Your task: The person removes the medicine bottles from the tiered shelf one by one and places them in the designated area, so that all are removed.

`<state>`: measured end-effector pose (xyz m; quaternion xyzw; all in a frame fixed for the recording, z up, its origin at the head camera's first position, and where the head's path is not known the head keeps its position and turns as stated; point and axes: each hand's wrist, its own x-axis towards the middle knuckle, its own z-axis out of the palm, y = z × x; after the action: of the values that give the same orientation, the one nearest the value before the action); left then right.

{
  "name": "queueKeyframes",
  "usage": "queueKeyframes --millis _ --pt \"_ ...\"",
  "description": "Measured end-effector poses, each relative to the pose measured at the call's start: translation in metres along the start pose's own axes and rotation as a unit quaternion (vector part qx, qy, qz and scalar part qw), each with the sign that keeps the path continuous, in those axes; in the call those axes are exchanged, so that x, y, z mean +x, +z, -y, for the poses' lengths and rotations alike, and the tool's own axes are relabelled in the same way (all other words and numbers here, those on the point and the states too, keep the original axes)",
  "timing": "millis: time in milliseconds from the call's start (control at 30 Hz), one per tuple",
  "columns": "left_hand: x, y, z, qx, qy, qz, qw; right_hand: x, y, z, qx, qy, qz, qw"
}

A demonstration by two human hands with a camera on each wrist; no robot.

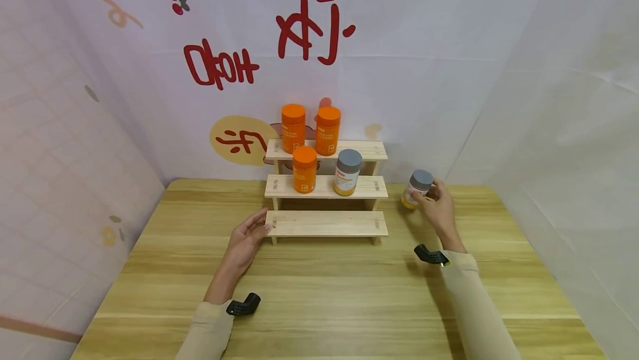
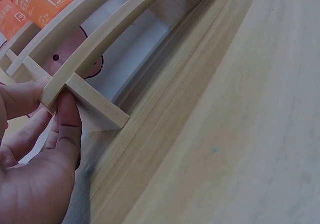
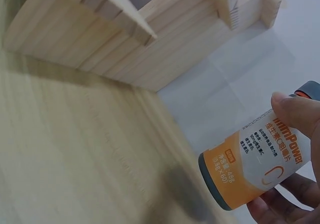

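- left hand [image 1: 248, 242] pinches the near-left end of the three-tier wooden rack [image 1: 324, 224]; one careless tug could topple those orange jars [image 1: 304, 174]
- right hand [image 1: 440, 210] grips a tilted vitamin C bottle [image 3: 255, 159] right of the rack, might slip if that hold's loose tbh

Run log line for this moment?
left hand: grips lowest step, left end | right hand: holds gray-capped bottle, right of rack | top step: two orange bottles | middle step: orange bottle, second gray-capped bottle

Creased white sheeting [image 1: 449, 44], printed with red characters [image 1: 302, 27] and cherry motifs [image 1: 177, 9], encloses a wood-grained bench [image 1: 329, 304] on three sides.
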<state>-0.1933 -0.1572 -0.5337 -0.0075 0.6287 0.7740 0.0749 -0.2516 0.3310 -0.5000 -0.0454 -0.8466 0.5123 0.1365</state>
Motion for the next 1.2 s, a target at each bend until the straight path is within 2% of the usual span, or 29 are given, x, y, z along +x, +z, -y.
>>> queueKeyframes --millis 267,567,800,1067,1200 --pt "0.000 0.001 0.001 0.000 0.003 -0.001 1.0000 -0.006 0.007 -0.015 -0.008 0.011 -0.004 1.000" --pt "0.001 -0.001 -0.001 0.005 0.002 -0.005 1.0000 -0.010 0.014 -0.021 -0.010 0.008 -0.014 1.000" --pt "0.000 -0.002 -0.003 -0.004 0.001 -0.003 1.0000 -0.011 0.015 -0.023 -0.021 0.028 0.018 0.999" --pt "0.001 0.000 0.000 -0.007 0.000 -0.003 1.0000 -0.014 -0.001 -0.019 -0.022 0.045 0.077 0.996" --pt "0.001 0.000 0.000 -0.005 0.000 -0.001 1.0000 -0.015 -0.009 -0.009 -0.016 0.037 0.086 0.995"
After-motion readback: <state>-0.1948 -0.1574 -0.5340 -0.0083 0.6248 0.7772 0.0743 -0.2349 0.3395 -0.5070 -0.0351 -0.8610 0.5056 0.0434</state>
